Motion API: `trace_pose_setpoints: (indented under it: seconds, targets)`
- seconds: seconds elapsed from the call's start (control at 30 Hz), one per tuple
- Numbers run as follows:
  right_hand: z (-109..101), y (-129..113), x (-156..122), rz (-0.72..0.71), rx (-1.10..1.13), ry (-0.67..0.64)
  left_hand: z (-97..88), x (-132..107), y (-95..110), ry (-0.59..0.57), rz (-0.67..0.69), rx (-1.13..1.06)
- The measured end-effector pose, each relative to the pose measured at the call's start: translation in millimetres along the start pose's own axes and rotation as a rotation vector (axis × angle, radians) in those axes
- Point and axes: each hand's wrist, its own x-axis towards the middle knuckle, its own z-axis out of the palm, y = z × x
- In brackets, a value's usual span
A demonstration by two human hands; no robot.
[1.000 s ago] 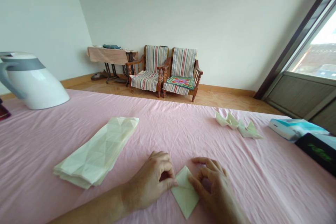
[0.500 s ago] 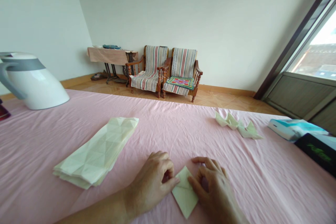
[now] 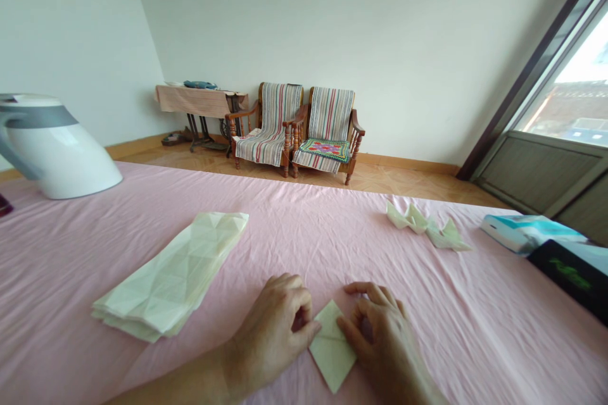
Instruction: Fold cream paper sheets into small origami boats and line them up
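One folded paper point(image 3: 331, 354) in tight fingers point(image 3: 304, 333) of left hand point(image 3: 273, 332) and right hand point(image 3: 382, 345); pink tablecloth point(image 3: 308, 228), striped armchairs point(image 3: 297, 130)

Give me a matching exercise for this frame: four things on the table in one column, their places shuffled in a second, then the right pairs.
1. small pale green folded paper square
2. stack of pale green creased paper sheets
3. white plastic kettle
4. teal and white box

A. far left of the pink-clothed table
B. at the table's right edge
C. between the left hand and right hand, touched by both
D. flat, left of the hands

Pairs: 1-C, 2-D, 3-A, 4-B
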Motion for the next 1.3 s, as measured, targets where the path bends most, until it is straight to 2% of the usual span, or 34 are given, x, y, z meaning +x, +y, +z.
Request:
trace_pose_setpoints:
  seconds: [0.33,0.5,0.67,0.8,0.9,1.1,1.3]
  targets:
    - [-0.4,-1.0,1.6,-0.008,-0.014,0.024,0.5,-4.3,-2.9,0.017,0.004,0.001]
    - [0.8,0.9,0.7,-0.031,-0.028,0.029,-0.5,-8.7,1.8,-0.010,0.152,-0.047]
    - [2.1,2.1,-0.7,-0.012,-0.026,0.017,-1.1,-12.6,4.7,-0.071,0.312,0.104]
    - [1.8,8.1,-2.0,0.001,-0.008,-0.006,-0.3,-12.8,2.7,-0.065,0.361,0.176]
    - [-0.3,14.8,-5.0,-0.004,-0.006,0.043,-1.2,-12.2,2.8,-0.058,0.374,0.174]
    - [-8.8,5.3,-14.8,-0.245,-0.030,0.168,-2.7,-9.5,-0.6,-0.063,0.316,0.065]
    - [-2.5,-5.5,-20.6,-0.428,-0.058,0.120,-6.5,-2.9,-6.1,-0.102,0.218,-0.095]
